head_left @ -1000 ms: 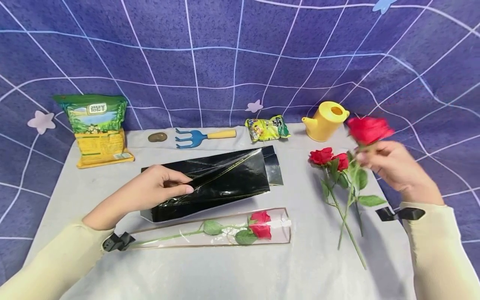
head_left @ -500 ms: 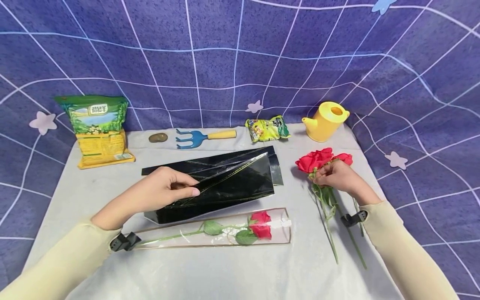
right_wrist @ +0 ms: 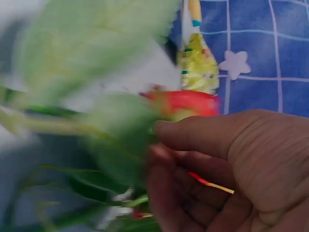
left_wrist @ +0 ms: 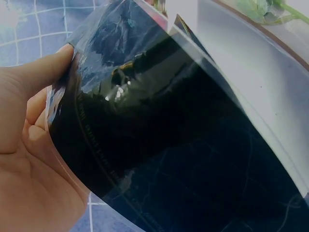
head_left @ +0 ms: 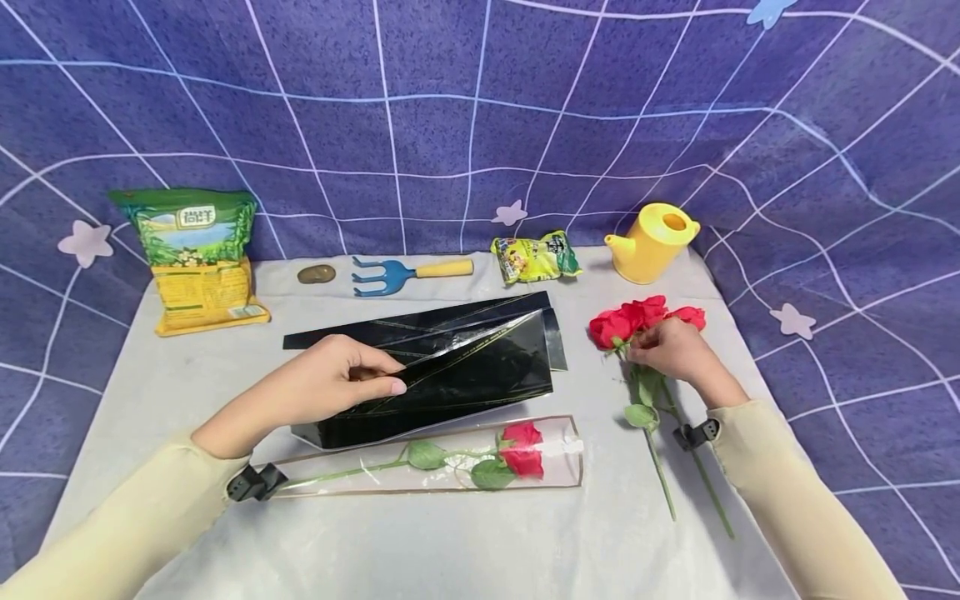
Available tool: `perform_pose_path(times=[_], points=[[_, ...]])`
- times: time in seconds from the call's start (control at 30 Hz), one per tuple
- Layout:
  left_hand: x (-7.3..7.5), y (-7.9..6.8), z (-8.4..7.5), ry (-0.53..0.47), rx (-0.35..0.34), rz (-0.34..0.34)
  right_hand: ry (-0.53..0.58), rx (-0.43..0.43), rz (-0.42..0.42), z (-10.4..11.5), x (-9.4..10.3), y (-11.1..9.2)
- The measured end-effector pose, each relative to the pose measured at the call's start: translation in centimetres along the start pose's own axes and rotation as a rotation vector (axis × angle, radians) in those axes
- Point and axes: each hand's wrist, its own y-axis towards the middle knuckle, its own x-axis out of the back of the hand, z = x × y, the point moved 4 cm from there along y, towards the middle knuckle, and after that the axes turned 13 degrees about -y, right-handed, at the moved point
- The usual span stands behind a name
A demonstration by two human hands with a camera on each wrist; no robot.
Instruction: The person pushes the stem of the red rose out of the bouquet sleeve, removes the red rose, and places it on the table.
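Note:
A folded sheet of black glossy wrapping film, or a sleeve of it [head_left: 457, 367], has its raised edge pinched between thumb and fingers of my left hand [head_left: 315, 383]. In the left wrist view the dark film [left_wrist: 169, 130] bends away from the thumb. At the right, my right hand [head_left: 678, 354] pinches a red rose [head_left: 611, 329] just under its bloom, low over the table. Its blurred leaf [right_wrist: 120, 137] lies by the fingertips in the right wrist view. Other red roses [head_left: 688, 317] lie beside it, partly hidden by the hand.
In front of the film lies a single rose in a clear sleeve [head_left: 427, 458]. Along the back stand a green-yellow bag [head_left: 202, 262], a stone [head_left: 317, 274], a blue hand rake [head_left: 408, 275], a small yellow packet [head_left: 534, 257] and a yellow watering can [head_left: 651, 242].
My right hand has brought the rose down and left onto the other roses, and its bloom has then shifted slightly left. My left hand has moved a little right with the film's edge.

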Motion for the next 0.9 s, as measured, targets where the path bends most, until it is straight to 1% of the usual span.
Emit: perform_pose_path(times=[0.07,0.1,0.13,0.2,0.23,0.3,0.37,0.4,0.43,0.47,0.57,0.63,0.7,0.8,0.9], points=[[-0.1,0.0,-0.1,0.002,-0.005,0.002,-0.028,0.028,-0.043,1.3,0.9,-0.1],[-0.1,0.0,-0.1,0.000,-0.009,0.004,-0.023,0.054,-0.071,2.2,1.5,-0.2],[-0.1,0.1,-0.1,-0.001,-0.009,0.005,0.000,0.090,-0.087,3.3,1.9,-0.3],[-0.2,0.1,-0.2,-0.003,-0.008,0.005,0.102,0.193,-0.077,5.5,2.4,-0.5],[-0.3,0.2,-0.2,-0.005,-0.008,0.007,0.177,0.259,-0.045,6.8,2.5,-0.7],[-0.4,0.2,-0.2,-0.009,-0.007,0.009,0.368,0.388,0.060,9.1,2.2,-1.1],[-0.4,0.2,-0.2,-0.012,-0.004,0.008,0.519,0.454,0.170,11.0,1.7,-1.5],[-0.4,0.2,-0.1,-0.015,-0.004,0.008,0.569,0.471,0.199,11.8,1.4,-1.7],[-0.4,0.2,-0.1,-0.018,-0.004,0.007,0.610,0.473,0.210,12.5,1.3,-1.8],[-0.4,0.1,0.1,-0.021,-0.001,0.007,0.633,0.467,0.196,12.9,1.2,-1.8],[0.0,-0.5,0.6,-0.030,0.010,-0.005,0.661,0.405,0.112,13.4,1.3,-1.6],[0.5,-1.2,1.3,-0.030,0.024,-0.027,0.684,0.349,0.061,13.0,1.4,-1.3],[1.3,-2.1,2.0,-0.043,0.049,-0.054,0.703,0.298,0.034,12.3,1.3,-0.9],[2.6,-3.6,3.3,-0.035,0.089,-0.092,0.706,0.245,0.027,11.3,1.0,-0.4],[3.8,-4.8,4.6,0.004,0.113,-0.102,0.711,0.200,0.019,10.5,0.4,0.1]])
